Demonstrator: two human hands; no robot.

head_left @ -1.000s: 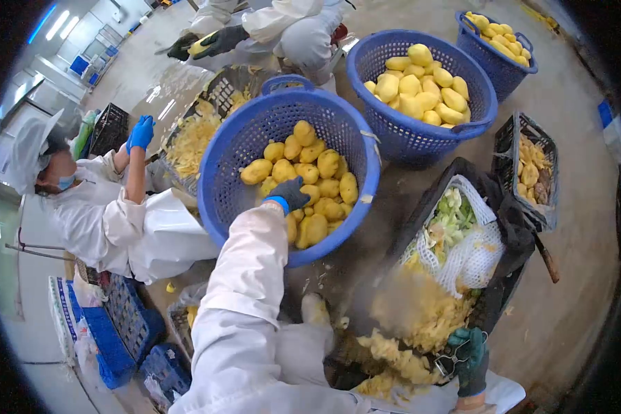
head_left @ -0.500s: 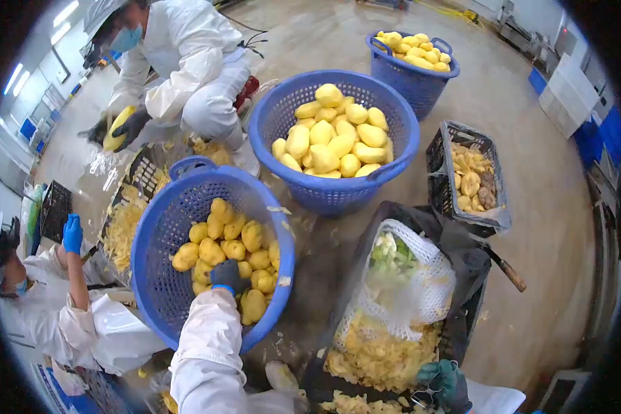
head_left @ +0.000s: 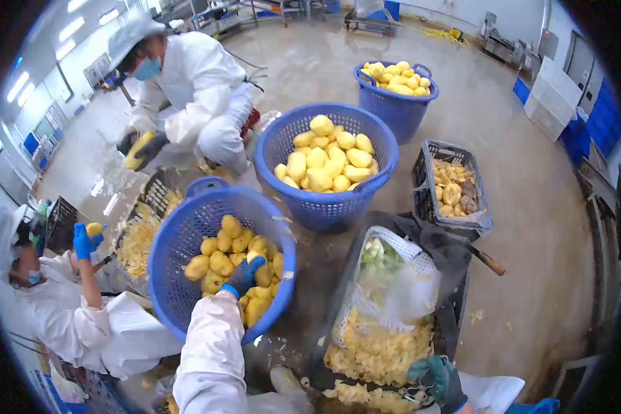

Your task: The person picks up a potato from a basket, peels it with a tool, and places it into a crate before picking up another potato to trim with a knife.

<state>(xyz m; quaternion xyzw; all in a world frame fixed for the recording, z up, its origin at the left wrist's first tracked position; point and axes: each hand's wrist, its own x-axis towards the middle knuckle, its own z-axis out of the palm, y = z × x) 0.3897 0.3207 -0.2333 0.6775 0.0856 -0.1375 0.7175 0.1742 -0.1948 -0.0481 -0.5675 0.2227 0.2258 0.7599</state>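
Note:
My left hand (head_left: 243, 277), in a dark glove with a blue cuff, reaches into a blue perforated basket (head_left: 160, 238). Its fingers are closed around an unpeeled potato (head_left: 263, 274), and other potatoes (head_left: 221, 263) lie around it. At the lower right, my right hand (head_left: 438, 383) wears a green and dark glove. It is closed on a small metal peeler (head_left: 414, 396), only partly visible. Close by, a black crate (head_left: 451, 324) holds pale peelings (head_left: 372, 352) under a white mesh net (head_left: 421, 276) with some green scraps.
Another blue basket (head_left: 269, 148) of peeled potatoes stands ahead, with a third basket (head_left: 393, 114) behind it. A black crate (head_left: 421, 179) of scraps sits at right. A wooden handle (head_left: 490, 263) sticks out nearby. Two co-workers (head_left: 193, 90) in white work at left, one holding a potato (head_left: 139, 148).
My left hand has shifted slightly among the potatoes and now grips one. The camera view has tilted up a little. The co-worker's blue-gloved hand at left now shows a potato.

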